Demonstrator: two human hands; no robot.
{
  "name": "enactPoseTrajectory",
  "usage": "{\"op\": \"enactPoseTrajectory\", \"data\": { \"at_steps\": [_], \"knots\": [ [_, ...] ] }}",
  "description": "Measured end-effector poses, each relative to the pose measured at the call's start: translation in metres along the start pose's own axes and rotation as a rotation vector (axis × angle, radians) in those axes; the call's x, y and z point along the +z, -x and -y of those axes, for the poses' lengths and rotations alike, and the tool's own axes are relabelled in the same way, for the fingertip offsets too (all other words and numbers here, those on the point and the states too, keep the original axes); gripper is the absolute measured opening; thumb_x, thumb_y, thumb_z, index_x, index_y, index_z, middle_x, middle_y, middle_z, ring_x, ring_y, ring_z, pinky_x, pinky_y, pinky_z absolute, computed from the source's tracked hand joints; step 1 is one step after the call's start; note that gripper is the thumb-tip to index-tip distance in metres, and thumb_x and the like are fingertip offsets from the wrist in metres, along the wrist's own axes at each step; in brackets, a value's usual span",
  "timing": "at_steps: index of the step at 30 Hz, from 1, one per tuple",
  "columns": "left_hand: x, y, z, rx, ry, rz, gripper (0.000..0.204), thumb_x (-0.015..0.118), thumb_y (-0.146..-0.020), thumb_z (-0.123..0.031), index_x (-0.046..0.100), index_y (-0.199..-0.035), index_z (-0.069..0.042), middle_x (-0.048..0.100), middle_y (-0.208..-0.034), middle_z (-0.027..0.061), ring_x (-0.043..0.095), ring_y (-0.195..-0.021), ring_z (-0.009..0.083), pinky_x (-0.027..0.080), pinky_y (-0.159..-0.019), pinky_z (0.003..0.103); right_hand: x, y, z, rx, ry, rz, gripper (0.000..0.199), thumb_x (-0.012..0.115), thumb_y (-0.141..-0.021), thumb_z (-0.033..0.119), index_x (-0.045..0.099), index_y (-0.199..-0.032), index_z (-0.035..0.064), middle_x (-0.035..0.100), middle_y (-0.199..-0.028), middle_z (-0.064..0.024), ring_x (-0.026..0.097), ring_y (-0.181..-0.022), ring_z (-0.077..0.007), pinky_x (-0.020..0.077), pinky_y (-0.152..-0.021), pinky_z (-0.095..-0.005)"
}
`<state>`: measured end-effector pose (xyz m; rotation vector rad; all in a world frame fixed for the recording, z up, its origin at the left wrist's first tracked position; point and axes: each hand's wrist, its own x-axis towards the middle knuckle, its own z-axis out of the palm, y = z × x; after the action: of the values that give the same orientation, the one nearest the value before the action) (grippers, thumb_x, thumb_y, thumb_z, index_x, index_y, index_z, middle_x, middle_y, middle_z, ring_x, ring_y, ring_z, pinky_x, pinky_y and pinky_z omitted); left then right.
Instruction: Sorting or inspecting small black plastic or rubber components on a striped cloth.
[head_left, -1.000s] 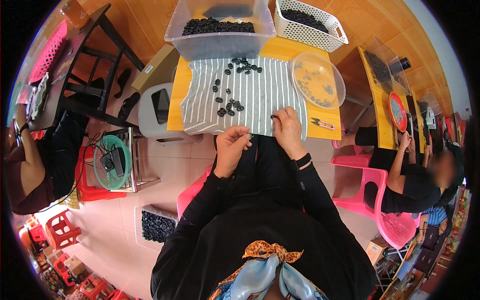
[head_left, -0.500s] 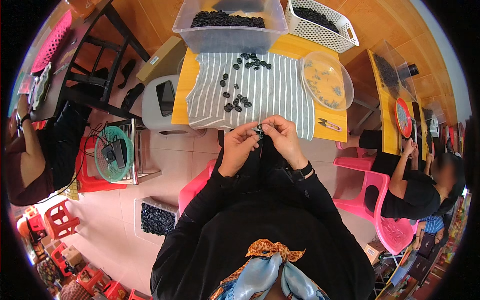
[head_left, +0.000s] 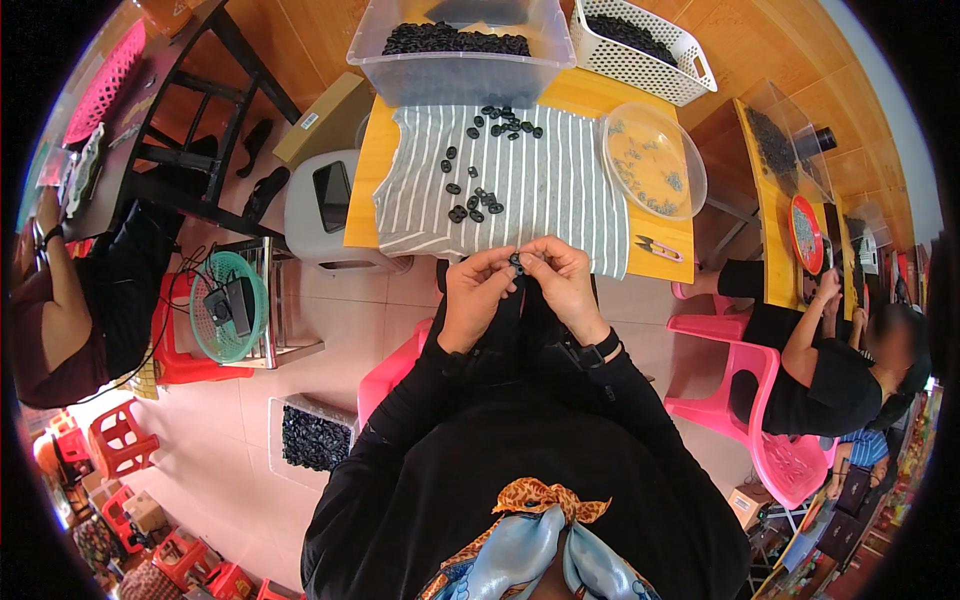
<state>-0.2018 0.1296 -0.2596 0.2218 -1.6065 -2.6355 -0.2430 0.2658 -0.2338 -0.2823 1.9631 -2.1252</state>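
My left hand point(head_left: 476, 300) and my right hand point(head_left: 564, 287) meet fingertip to fingertip just off the table's near edge. Between them they pinch a small black part point(head_left: 516, 259), mostly covered by fingers; its exact kind is too small to make out. Beyond my hands a grey-and-white striped cloth point(head_left: 560, 190) covers the tabletop. Several small black oval parts point(head_left: 477, 198) lie on its near left area, with more black parts point(head_left: 513, 126) scattered near its far edge. To the right, a round clear tray point(head_left: 640, 150) holds small silvery pieces.
Thread snips point(head_left: 660, 248) lie on the table's right corner. A clear bin point(head_left: 460, 75) and a white basket point(head_left: 690, 75) of black parts stand at the back. Pink chairs point(head_left: 735, 375) and a co-worker point(head_left: 830, 380) are on the right, another person point(head_left: 60, 330) on the left.
My fingers have shifted slightly around the small part, and my right hand has turned a little. The co-worker on the right has moved a hand up toward the red tray.
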Motion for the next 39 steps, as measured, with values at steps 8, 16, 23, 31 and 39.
{"op": "enactPoseTrajectory", "data": {
  "at_steps": [8,16,23,31,39],
  "knots": [
    [0.000,0.000,0.003,0.063,0.024,-0.031,0.024,0.059,-0.082,0.003,0.064,-0.105,0.001,0.061,-0.081,0.0033,0.056,-0.063,0.0072,0.044,-0.056,0.019,0.002,0.010,-0.001,-0.194,0.158,0.026,0.017,0.059,-0.082,-0.004,0.060,-0.099,-0.0015,0.057,-0.080,-0.0033,0.056,-0.072,-0.0090,0.0441,-0.062,-0.0213],
    [0.010,0.011,-0.011,0.068,0.050,0.017,0.025,0.057,-0.084,0.004,0.063,-0.108,0.002,0.062,-0.085,0.0047,0.056,-0.068,0.0084,0.045,-0.060,0.020,0.002,0.017,0.022,-0.398,0.404,0.028,0.024,0.060,-0.076,-0.008,0.059,-0.100,-0.0031,0.055,-0.080,-0.0109,0.059,-0.071,-0.0197,0.0469,-0.062,-0.0258],
    [0.037,0.040,-0.057,0.218,-0.101,0.038,0.025,0.055,-0.084,0.007,0.061,-0.108,0.003,0.056,-0.089,0.0051,0.055,-0.069,0.0087,0.044,-0.059,0.019,0.011,0.035,0.070,-0.529,0.382,0.013,0.019,0.060,-0.076,-0.010,0.058,-0.095,-0.0061,0.057,-0.080,-0.0129,0.059,-0.066,-0.0200,0.0476,-0.058,-0.0262],
    [0.046,0.046,-0.067,0.358,-0.173,0.023,0.023,0.054,-0.085,0.007,0.061,-0.107,0.004,0.056,-0.089,0.0056,0.053,-0.066,0.0085,0.044,-0.056,0.019,0.016,0.040,0.086,-0.607,0.346,0.001,0.018,0.060,-0.077,-0.010,0.059,-0.094,-0.0063,0.057,-0.081,-0.0127,0.059,-0.065,-0.0178,0.0476,-0.056,-0.0248],
    [0.030,0.021,-0.041,0.022,-0.143,0.097,0.033,0.058,-0.085,0.001,0.055,-0.118,0.002,0.061,-0.082,0.0052,0.055,-0.063,0.0076,0.043,-0.054,0.019,-0.025,0.023,0.042,0.147,-0.092,0.151,0.017,0.060,-0.080,-0.005,0.061,-0.097,0.0003,0.061,-0.080,-0.0005,0.053,-0.066,-0.0063,0.0423,-0.059,-0.0193]
  ]
}}
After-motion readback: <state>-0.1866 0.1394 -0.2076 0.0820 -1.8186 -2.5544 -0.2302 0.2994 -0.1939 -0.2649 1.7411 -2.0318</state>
